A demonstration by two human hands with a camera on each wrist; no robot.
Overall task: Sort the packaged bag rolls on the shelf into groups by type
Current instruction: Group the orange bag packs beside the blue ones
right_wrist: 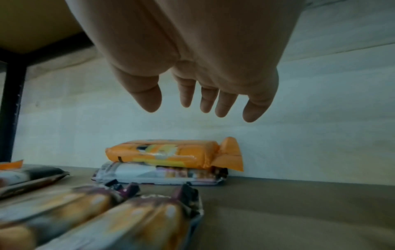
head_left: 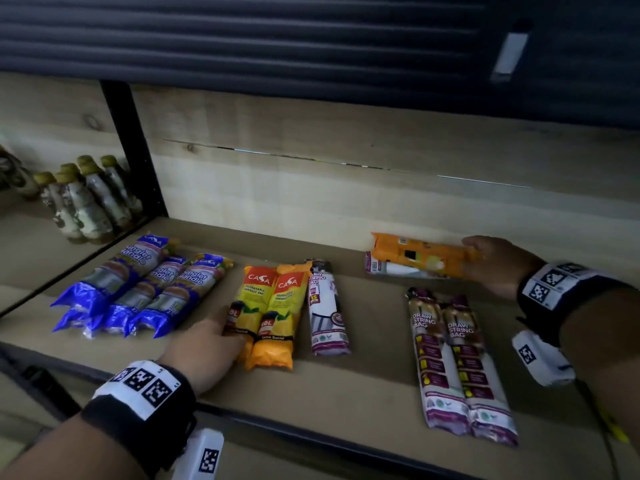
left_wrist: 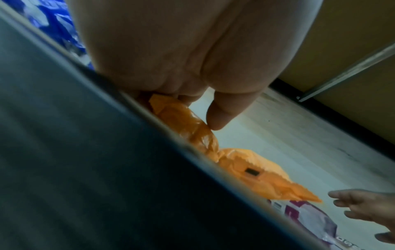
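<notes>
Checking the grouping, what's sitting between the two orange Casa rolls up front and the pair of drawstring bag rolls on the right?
One drawstring roll lies right beside the orange pair; bare shelf separates it from the drawstring pair. Head view.

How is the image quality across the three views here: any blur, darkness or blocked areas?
Head view: dim, the dark shutter soft, edges bowed by the wide lens. Left wrist view: a dark blurred shelf edge blocks the lower left half. Right wrist view: the near drawstring packs are heavily blurred, the orange pack sharper.
</notes>
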